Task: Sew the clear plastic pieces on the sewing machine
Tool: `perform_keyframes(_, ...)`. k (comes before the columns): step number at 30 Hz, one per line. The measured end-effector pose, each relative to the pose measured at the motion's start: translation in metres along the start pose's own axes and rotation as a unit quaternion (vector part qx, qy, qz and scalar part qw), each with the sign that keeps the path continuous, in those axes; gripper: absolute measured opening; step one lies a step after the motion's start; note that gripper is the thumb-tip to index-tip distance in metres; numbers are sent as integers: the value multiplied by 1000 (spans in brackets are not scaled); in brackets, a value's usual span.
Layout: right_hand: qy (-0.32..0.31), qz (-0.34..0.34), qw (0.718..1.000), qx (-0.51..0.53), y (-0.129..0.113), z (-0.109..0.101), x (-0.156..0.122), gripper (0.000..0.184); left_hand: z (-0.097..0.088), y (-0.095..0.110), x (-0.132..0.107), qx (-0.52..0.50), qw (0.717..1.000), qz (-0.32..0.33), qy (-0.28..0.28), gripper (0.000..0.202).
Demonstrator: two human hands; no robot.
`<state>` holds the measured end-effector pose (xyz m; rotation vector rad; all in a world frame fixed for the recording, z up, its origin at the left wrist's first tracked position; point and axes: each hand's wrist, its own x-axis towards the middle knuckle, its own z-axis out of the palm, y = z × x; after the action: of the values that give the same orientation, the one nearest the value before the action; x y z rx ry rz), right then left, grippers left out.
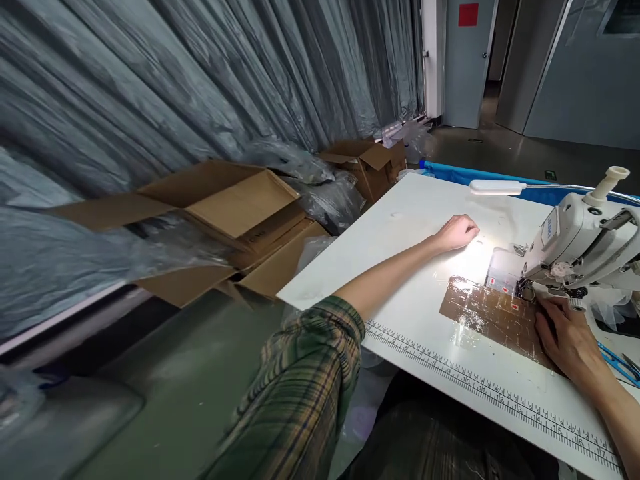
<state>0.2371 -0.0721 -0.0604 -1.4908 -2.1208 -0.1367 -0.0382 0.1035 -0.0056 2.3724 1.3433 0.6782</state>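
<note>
White sewing table [420, 320], boxes [240, 207] at 9 o'clock. Left hand [457, 232] loosely curled, resting empty at 12. Right hand [567, 337] flat, pressing brown taped patch [493, 313] by machine [575, 247] needle at 3. Looks like positioning stage; pos. needs steadiness.

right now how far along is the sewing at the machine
Done: nothing finished shows. In hand: the right hand lies on the brown taped patch by the needle of the sewing machine; the left hand rests curled on the white table, holding nothing visible. Left: cannot tell; no fabric lies under the needle.
</note>
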Motion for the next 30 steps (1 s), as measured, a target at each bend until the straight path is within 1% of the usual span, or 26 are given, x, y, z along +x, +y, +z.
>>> perform_keyframes(3,-5,-14,1000,-5,4,-2,0,43,5,5,9,-34,998,-44,0,19)
perform_keyframes(6,-41,-30,999,-10,13,-2,-1,39,9,10,16,-88,994,-65,-17,9)
perform_keyframes(9,-72,-36,997,-19,20,-1,-4,41,12,13,21,-160,982,-95,-32,6)
perform_keyframes(10,-76,-33,996,-21,21,0,-5,42,14,14,22,-185,976,-107,-38,9)
perform_keyframes(13,-82,-23,996,-19,23,1,-7,44,18,14,24,-247,958,-136,-55,24)
perform_keyframes(17,-92,-19,995,-20,26,2,-8,44,18,14,21,-288,944,-150,-64,42)
perform_keyframes(20,-103,-13,994,-23,27,0,-7,44,8,12,15,-285,945,-150,-54,58)
perform_keyframes(22,-105,-16,994,-24,24,-1,-6,44,-3,8,8,-241,961,-131,-25,57)
perform_keyframes(25,-82,-20,996,-24,14,-3,-2,43,-27,-4,-11,-116,989,-88,32,36)
perform_keyframes(28,-44,-11,998,-34,6,-4,-1,43,-50,-18,-42,-38,994,-87,53,15)
perform_keyframes(30,-35,-19,998,-38,4,-4,0,44,-60,-25,-67,-16,994,-98,56,11)
